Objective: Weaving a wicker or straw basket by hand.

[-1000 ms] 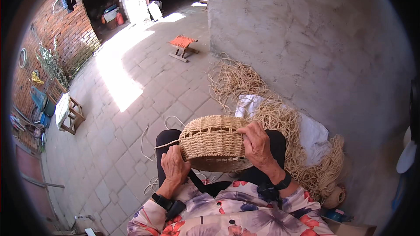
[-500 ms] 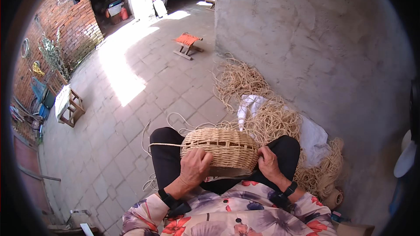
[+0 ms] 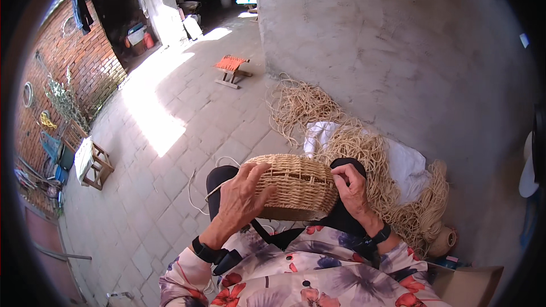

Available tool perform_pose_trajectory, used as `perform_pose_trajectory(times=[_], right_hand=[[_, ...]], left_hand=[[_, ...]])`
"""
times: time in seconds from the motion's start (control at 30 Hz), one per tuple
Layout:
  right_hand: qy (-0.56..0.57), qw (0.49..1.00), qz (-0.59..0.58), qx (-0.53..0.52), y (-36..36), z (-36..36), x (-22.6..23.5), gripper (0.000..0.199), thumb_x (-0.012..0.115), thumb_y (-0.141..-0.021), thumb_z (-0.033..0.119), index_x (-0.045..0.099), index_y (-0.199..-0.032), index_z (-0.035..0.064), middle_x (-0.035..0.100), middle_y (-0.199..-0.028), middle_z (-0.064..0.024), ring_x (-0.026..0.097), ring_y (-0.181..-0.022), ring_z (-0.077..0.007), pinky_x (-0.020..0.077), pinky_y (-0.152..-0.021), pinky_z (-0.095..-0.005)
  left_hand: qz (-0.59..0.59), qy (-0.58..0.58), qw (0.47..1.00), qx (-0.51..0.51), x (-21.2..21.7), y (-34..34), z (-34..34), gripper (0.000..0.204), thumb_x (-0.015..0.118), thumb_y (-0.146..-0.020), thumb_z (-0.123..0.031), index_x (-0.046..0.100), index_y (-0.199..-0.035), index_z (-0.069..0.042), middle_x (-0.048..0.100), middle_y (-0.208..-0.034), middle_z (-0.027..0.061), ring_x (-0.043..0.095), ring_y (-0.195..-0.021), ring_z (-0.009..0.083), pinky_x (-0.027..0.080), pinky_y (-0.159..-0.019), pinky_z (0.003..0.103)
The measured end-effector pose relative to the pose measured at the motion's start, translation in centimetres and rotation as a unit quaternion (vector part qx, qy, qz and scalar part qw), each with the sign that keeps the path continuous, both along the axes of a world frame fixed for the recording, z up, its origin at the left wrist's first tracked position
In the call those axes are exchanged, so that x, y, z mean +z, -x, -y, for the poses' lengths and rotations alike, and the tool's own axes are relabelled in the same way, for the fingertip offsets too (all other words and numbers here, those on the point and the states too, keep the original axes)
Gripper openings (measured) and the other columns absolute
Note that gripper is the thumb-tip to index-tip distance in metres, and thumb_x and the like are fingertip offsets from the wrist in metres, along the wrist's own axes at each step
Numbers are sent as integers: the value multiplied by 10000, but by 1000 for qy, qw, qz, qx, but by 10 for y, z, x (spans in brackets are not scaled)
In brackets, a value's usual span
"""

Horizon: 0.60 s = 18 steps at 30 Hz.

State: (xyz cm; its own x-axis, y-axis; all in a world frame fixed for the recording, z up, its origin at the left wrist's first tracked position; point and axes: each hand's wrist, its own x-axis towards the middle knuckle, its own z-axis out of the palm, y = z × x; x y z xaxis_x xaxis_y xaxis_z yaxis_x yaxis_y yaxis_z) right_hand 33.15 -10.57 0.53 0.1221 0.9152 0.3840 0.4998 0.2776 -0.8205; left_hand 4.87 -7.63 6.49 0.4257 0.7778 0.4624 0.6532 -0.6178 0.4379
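Observation:
A woven basket [image 3: 296, 193] of pale twisted cord rests between my knees, tilted, with a dark gap running across its weave. Against its left end, my left hand [image 3: 236, 196] grips it, fingers over the upper part and thumb along the front side. At the opposite end my right hand [image 3: 354, 193] has thumb and forefinger pinched at the basket's edge; whether a strand is caught between them is too small to tell. A loose length of cord [image 3: 196, 196] trails from behind my left hand, over my left knee and onto the paving.
Heaps of tangled cord [image 3: 364, 153] lie on white sacking [image 3: 406, 170] along the grey wall [image 3: 387, 51] to the right. A small orange-topped folding stool [image 3: 231, 63] stands ahead. Further left are a wooden chair [image 3: 98, 165] and a brick wall [image 3: 62, 40]. A cardboard box [image 3: 472, 284] sits near right.
My left hand has risen and spread over the basket's left end. The right hand has lifted slightly into a pinch. The basket has tipped and turned a little; the whole view has shifted too.

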Motion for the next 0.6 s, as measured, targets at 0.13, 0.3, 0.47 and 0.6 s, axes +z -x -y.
perform_pose_trajectory(times=[0.13,0.3,0.47,0.6], right_hand=[[2,999,-39,8,-4,3,-6,92,588,-891,-3,627,-973,-17,616,-869,-70,577,-707,-127,480,-653,-268],[24,996,-81,5,-12,-2,-17,78,597,-910,17,638,-969,-14,640,-819,-41,577,-715,-84,471,-650,-245],[48,991,-126,12,-24,-3,-35,80,597,-917,22,640,-980,-4,643,-837,-24,574,-717,-72,469,-646,-235],[39,995,-91,-5,-30,-1,-20,88,611,-911,25,640,-990,1,645,-830,-22,597,-729,-75,489,-663,-236]], left_hand=[[-67,13,997,-26,-4,16,-14,240,714,-856,-161,637,-1059,-60,640,-865,126,638,-726,324,501,-629,406],[33,104,990,-93,-5,25,-35,173,690,-884,-152,661,-862,17,613,-758,155,627,-705,316,476,-623,377],[119,227,965,-64,-24,36,-41,230,678,-906,-189,692,-921,40,669,-776,125,638,-723,199,492,-683,323],[86,224,971,-2,-15,73,-39,237,721,-877,-206,704,-913,28,693,-807,116,634,-720,164,494,-665,305]])
